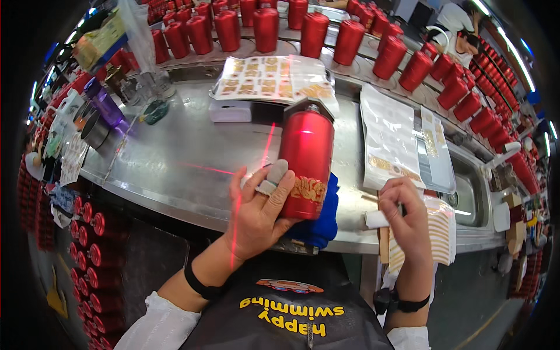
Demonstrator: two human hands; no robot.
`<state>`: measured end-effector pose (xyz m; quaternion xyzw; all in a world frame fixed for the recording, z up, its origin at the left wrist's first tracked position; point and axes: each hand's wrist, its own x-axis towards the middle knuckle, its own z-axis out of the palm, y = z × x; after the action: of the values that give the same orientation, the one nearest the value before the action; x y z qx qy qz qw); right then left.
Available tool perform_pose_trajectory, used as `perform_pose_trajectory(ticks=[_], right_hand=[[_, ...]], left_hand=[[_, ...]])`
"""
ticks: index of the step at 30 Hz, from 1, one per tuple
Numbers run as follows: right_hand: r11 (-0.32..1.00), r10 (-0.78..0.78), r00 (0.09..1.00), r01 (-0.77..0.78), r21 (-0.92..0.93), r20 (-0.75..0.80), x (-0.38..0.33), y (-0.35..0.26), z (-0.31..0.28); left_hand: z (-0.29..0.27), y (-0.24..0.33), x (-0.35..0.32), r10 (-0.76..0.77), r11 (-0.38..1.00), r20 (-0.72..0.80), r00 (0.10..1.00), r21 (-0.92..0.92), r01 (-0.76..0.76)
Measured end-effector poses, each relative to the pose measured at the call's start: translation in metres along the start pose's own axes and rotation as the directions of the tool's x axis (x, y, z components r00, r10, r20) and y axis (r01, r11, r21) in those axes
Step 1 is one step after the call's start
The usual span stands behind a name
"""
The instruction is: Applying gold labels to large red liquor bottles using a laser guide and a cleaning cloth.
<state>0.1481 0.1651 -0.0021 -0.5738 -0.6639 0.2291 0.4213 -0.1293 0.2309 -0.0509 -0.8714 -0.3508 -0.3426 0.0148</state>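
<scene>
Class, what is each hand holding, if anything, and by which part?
The left hand holds the red bottle by its lower left side, near the gold pattern. Whether the right hand holds anything cannot be told.

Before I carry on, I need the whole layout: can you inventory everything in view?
Red bottle: one, red with gold decoration, bench middle
Blue cloth: one, blue, by the bottle's base
Printed sheets: several, white and gold, bench back
White block: one, white, under those sheets
Long sheet: one, whitish, right of bottle
Gold-striped sheet: one, white and gold, near right hand
Purple bottle: one, purple, bench left
Cup: one, dark, beside it
Sink: one, silver, right
Other bottles: many, red, behind bench and lower left
Workbench: one, silver, centre
Apron: one, black, lower middle
Left hand: one, pale finger covers, touching bottle
Right hand: one, black wristband, right of bottle
Background clutter: too small to count
</scene>
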Motion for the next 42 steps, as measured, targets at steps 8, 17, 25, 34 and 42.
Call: perform_pose_trajectory(ticks=[8,17,25,34,42], right_hand=[[0.997,-0.050,0.993,0.044,0.060,0.106,0.008,-0.038,0.048],[0.978,-0.193,0.967,0.203,-0.044,0.165,0.012,-0.054,0.074],[0.982,-0.106,0.985,0.126,-0.141,0.138,0.008,-0.036,0.080],[0.999,-0.030,0.996,0.031,-0.018,0.083,0.006,-0.028,0.083],[0.999,0.024,0.995,-0.026,0.022,0.097,0.002,-0.021,0.082]], left_hand=[[0.007,-0.006,-0.021,-0.123,0.979,-0.056,0.991,-0.171,0.112],[-0.016,0.001,-0.003,-0.136,0.827,0.063,0.989,-0.543,0.149],[-0.007,-0.004,-0.017,-0.366,0.717,0.119,0.923,-0.597,0.361],[0.006,-0.008,-0.019,-0.446,0.579,0.188,0.875,-0.686,0.442],[0.014,-0.001,-0.015,-0.477,0.550,0.142,0.867,-0.721,0.421]])
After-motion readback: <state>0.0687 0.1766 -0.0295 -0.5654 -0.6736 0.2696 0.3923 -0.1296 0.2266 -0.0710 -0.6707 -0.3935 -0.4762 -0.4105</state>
